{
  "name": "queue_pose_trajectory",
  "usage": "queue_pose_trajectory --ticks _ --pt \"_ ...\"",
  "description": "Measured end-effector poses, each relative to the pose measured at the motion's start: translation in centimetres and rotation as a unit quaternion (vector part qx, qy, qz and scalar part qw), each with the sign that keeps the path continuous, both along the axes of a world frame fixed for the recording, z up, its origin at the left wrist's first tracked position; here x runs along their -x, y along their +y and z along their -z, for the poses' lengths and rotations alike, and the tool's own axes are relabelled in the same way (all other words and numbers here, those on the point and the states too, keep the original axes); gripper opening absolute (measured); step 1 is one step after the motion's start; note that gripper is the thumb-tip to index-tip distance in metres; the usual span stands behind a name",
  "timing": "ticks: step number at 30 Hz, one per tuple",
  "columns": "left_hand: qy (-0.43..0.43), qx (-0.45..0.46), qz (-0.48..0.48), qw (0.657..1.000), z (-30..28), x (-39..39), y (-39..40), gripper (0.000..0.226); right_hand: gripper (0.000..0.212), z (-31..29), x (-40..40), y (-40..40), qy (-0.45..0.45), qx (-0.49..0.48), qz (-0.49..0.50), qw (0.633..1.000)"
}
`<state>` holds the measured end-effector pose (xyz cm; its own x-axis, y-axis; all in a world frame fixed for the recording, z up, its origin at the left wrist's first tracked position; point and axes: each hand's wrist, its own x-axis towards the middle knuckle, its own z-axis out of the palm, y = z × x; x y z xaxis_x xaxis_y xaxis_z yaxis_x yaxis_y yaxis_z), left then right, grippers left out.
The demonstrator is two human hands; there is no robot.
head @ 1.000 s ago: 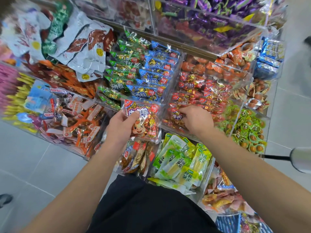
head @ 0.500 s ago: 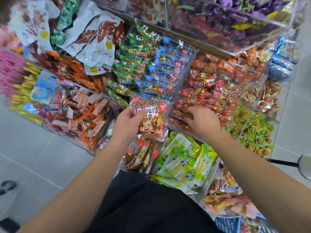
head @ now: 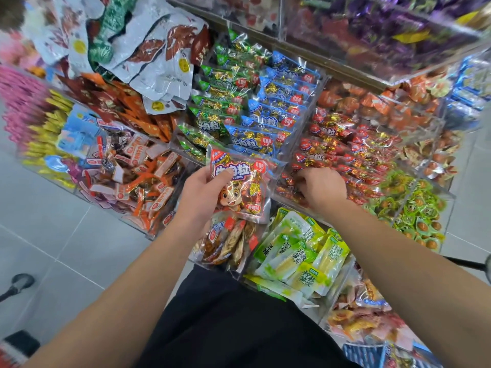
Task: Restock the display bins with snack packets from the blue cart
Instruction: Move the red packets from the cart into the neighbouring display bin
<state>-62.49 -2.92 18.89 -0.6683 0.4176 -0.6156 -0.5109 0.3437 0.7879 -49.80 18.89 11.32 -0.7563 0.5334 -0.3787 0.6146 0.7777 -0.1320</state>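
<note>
Head view, single frame. The left hand (head: pixel 202 192) held a red snack packet (head: pixel 239 185) just left of frame centre, thumb pressed on the packet's printed front and the other fingers hidden behind it, so the grip was a pinch at its left edge; the packet was clear plastic with red lettering and a cartoon figure, tilted slightly and raised over the front edge of the display bins. The right hand (head: pixel 320 187) sat at about 3 o'clock from the packet, knuckles up, fingers curled down into the red-packet bin (head: pixel 353 152); the fingertips were buried among the packets, so what they clamped could not be told. At 12 o'clock from the held packet lay a clear bin with green packets (head: pixel 220 102) on its left side and blue packets (head: pixel 281 102) on its right, stacked in overlapping rows. At 9 o'clock a bin held loose orange and white sticks (head: pixel 138 176); at 10 to 11 o'clock large white pouches (head: pixel 159 65) were heaped above orange-brown ones. At 6 o'clock, below the left hand, lay brown packets (head: pixel 225 243), and at 5 o'clock pale green pouches (head: pixel 300 256). At 3 to 4 o'clock far right was a bin of small green-wrapped pieces (head: pixel 414 211). Purple wrapped sweets (head: pixel 385 30) filled an upper bin at 1 o'clock. Grey floor tiles (head: pixel 53 235) showed at 8 o'clock.
</note>
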Motion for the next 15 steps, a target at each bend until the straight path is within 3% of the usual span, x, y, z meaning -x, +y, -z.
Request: queue_pose_trajectory --ticks 3,6,8,9,11,15 --pt "-0.002 0.004 0.006 1.0 -0.5 0.0 0.2 0.013 0.03 -1.7 -0.8 0.4 0.027 0.102 0.046 0.993" --pt "0.009 0.002 0.028 1.0 -1.3 -0.2 0.5 0.022 0.023 -4.4 -1.6 -0.1 0.146 0.142 0.108 0.973" --pt "0.025 -0.014 0.062 0.998 -1.6 -0.5 1.0 0.023 0.017 -6.6 -1.9 -1.0 0.231 0.209 0.161 0.936" --pt "0.033 -0.025 0.076 0.996 -1.6 -0.6 1.4 0.011 0.018 -7.6 -2.0 -1.5 0.251 0.266 0.183 0.913" --pt "0.057 -0.048 0.095 0.993 -1.8 -1.0 2.3 0.024 0.022 -8.9 -2.2 -2.3 0.261 0.378 0.216 0.862" --pt "0.178 -0.051 0.171 0.968 -2.4 -1.8 4.8 0.017 0.005 -8.9 -2.8 -2.6 0.307 0.426 0.26 0.81"
